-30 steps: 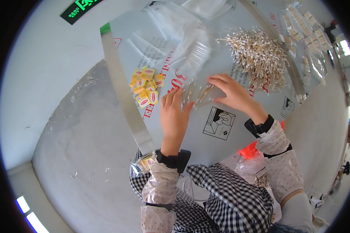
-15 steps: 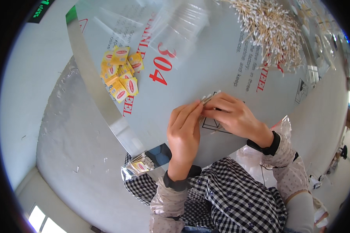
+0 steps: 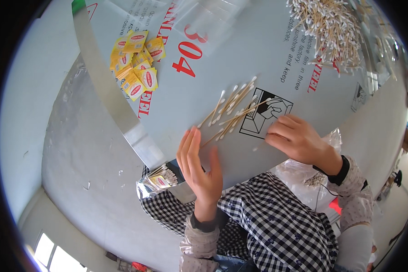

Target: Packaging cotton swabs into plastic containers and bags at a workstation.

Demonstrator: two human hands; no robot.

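Several loose cotton swabs (image 3: 233, 109) lie spread on the printed film of the table, between my two hands. Fingers stretched and thumb apart, my left hand (image 3: 198, 165) is open just below the near left end of these swabs. To their right, my right hand (image 3: 299, 139) has its fingers curled and pressed together low over the table. What it holds, if anything, is hidden; a small blurred whitish spot shows beside its fingertips. A large pile of cotton swabs (image 3: 333, 34) lies at the far right.
Yellow printed cards (image 3: 136, 63) sit in a heap at the left of the table (image 3: 186, 97). Clear plastic bags (image 3: 208, 22) lie at the back. A clear pack of swabs (image 3: 158, 179) rests by the near left table edge, with a metal strip (image 3: 109, 95) along that side.
My hands were together around a small bunch of swabs. Now they are apart, the left opened, the right moved rightward, and the swabs lie spread on the table. The view has shifted.
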